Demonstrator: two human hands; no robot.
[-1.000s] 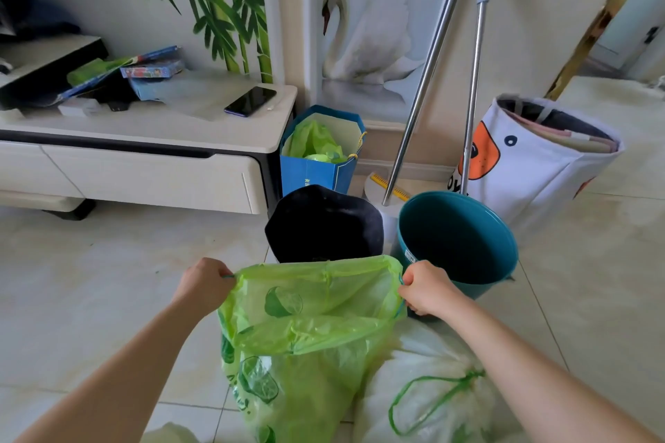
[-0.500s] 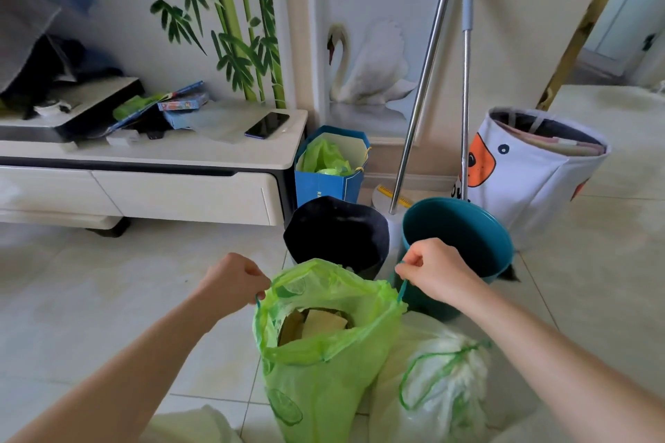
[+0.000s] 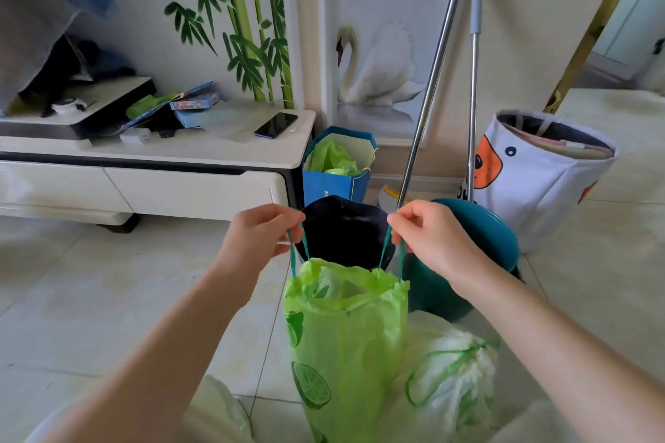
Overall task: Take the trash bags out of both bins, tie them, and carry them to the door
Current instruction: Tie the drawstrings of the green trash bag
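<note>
We hold up the green bag [image 3: 345, 338] over the floor, in front of the black bin [image 3: 345, 230]. Our left hand [image 3: 261, 236] pinches its string at 9 o'clock, our right hand [image 3: 430, 237] at 3 o'clock. A white tied bag [image 3: 449, 370] sits at its 4 o'clock.

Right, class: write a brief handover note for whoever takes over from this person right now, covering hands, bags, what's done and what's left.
Left hand and right hand each pinch a drawstring loop of the green lime-print bag; its mouth is gathered but not tied. The white bag lies beside it, cinched with a green string. The black bin and teal bin stand behind. Left: knot the green bag, carry both to the door.
</note>
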